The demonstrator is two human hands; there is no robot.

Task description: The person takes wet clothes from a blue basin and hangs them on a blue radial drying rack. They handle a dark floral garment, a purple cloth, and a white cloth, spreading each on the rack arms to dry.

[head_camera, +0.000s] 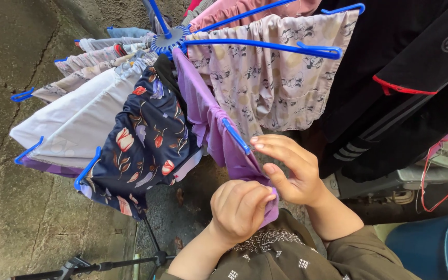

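Note:
A purple cloth (211, 122) hangs over one blue arm (236, 136) of a radial drying rack (168, 40). My left hand (240, 208) is closed on the cloth's lower edge. My right hand (291, 168) pinches the same cloth just under the tip of the blue arm, fingertips touching the fabric. On neighbouring arms hang a dark floral garment (143, 145), a white cloth (76, 122) and a pale pink patterned garment (265, 83).
Black garments with red trim (400, 78) hang at the right. A blue tub (442, 243) stands at the lower right. The rack's black stand (105, 265) rests on rough concrete ground (11, 218). Red wire (434, 176) loops near a grey ledge.

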